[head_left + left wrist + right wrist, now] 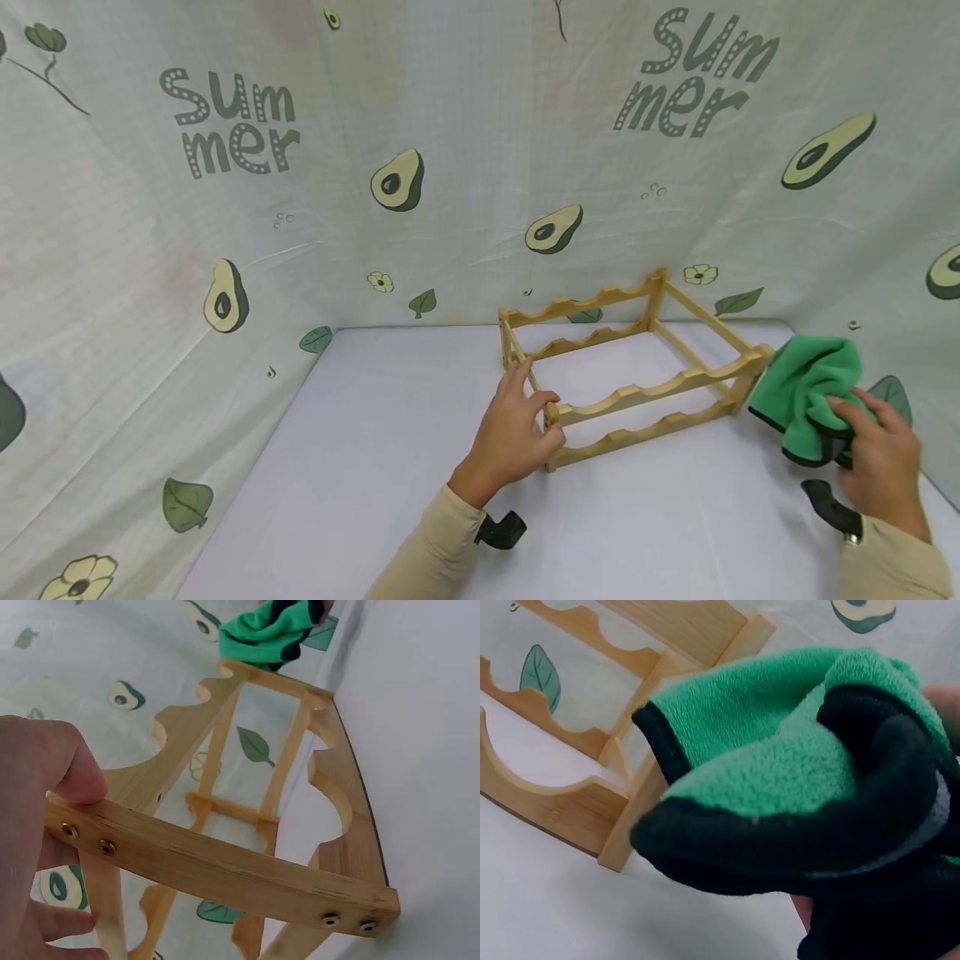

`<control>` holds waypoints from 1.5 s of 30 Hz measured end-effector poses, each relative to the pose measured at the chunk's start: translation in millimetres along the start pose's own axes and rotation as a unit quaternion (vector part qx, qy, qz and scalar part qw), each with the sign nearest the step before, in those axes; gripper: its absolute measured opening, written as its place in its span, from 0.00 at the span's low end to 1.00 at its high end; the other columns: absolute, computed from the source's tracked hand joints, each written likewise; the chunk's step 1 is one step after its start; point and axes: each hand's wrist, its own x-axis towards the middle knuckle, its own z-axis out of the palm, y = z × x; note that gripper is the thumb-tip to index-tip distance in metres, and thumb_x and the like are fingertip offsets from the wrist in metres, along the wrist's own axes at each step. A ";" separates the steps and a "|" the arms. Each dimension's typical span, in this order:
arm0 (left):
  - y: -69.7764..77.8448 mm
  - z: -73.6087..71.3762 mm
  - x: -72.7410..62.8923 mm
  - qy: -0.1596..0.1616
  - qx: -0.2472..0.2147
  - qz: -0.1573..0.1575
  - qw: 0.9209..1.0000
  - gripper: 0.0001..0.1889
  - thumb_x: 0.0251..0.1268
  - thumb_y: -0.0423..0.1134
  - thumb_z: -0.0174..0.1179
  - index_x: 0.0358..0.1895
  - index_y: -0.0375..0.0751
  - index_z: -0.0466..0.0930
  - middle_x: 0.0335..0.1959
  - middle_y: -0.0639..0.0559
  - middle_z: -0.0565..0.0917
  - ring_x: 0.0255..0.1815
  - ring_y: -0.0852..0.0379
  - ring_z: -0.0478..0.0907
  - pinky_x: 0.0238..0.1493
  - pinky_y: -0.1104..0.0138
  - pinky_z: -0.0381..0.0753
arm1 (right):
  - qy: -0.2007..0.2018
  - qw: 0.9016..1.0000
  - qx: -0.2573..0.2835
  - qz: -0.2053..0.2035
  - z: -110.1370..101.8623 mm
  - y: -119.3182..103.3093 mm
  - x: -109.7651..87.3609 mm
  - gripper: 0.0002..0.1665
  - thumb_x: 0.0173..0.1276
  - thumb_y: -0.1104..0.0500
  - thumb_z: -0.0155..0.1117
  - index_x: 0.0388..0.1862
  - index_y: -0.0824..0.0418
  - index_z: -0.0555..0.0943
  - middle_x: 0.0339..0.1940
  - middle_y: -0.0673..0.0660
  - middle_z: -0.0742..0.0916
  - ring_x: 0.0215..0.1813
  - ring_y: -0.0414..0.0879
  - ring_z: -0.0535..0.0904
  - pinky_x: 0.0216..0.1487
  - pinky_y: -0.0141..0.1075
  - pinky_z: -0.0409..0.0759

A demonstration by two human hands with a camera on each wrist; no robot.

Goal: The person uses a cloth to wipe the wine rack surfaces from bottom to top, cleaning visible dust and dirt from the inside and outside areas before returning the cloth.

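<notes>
A light wooden rack [660,386] with scalloped rails, looking like a bottle rack, stands on the white table. My left hand [513,425] grips its near left corner, with fingertips over the top end of the post [210,859] in the left wrist view. In my right hand [885,458] is a bunched green cloth [813,383] with black edging, pinched between thumb and fingers. The cloth hangs beside the rack's right end and overlaps it in the right wrist view, where its folds [735,720] hide most of the hand.
Behind and to the sides hangs a pale curtain [465,108] printed with avocados, leaves and lettering. The white tabletop [375,417] extends left of the rack and in front of it. Black wrist mounts [502,530] show at both cuffs.
</notes>
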 end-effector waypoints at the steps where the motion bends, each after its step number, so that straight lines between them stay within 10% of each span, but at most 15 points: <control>1: -3.3 0.5 -1.9 0.004 -0.009 -0.010 1.000 0.15 0.61 0.46 0.60 0.50 0.52 0.86 0.77 0.42 0.61 0.77 0.41 0.57 0.63 0.46 0.72 | -0.012 1.000 0.010 -0.009 -0.4 0.5 -1.4 0.32 0.63 0.62 0.74 0.66 0.44 0.80 0.57 0.36 0.77 0.57 0.29 0.69 0.41 0.20 0.74; 9: -22.1 5.9 -3.4 0.007 -0.045 0.003 0.999 0.20 0.73 0.58 0.55 0.58 0.54 0.82 0.78 0.42 0.58 0.76 0.46 0.60 0.61 0.47 0.75 | -0.059 0.997 0.027 -0.048 -3.2 6.5 -11.9 0.28 0.65 0.66 0.71 0.63 0.49 0.82 0.54 0.40 0.78 0.55 0.31 0.71 0.34 0.19 0.75; 25: -57.0 15.3 27.1 0.001 -0.182 -0.040 0.982 0.16 0.66 0.45 0.63 0.55 0.53 0.82 0.79 0.58 0.56 0.75 0.54 0.62 0.67 0.52 0.69 | -0.201 0.970 0.093 -0.098 4.1 5.7 -42.2 0.20 0.69 0.78 0.57 0.47 0.58 0.87 0.41 0.46 0.87 0.40 0.35 0.83 0.33 0.29 0.82; 34: -69.7 15.5 27.6 0.002 -0.272 -0.092 0.958 0.26 0.64 0.40 0.64 0.65 0.51 0.70 0.78 0.54 0.61 0.65 0.46 0.74 0.61 0.48 0.75 | -0.322 0.929 -0.064 -0.172 43.6 17.6 -66.5 0.20 0.69 0.76 0.59 0.52 0.57 0.84 0.45 0.45 0.84 0.44 0.37 0.79 0.37 0.28 0.80; 45: -73.2 10.7 35.4 0.005 -0.271 -0.076 0.960 0.10 0.63 0.35 0.63 0.43 0.47 0.73 0.78 0.49 0.61 0.73 0.57 0.65 0.61 0.57 0.76 | -0.405 0.857 -0.238 -0.212 93.0 44.4 -92.9 0.18 0.67 0.69 0.66 0.55 0.64 0.80 0.45 0.49 0.84 0.42 0.40 0.81 0.38 0.36 0.82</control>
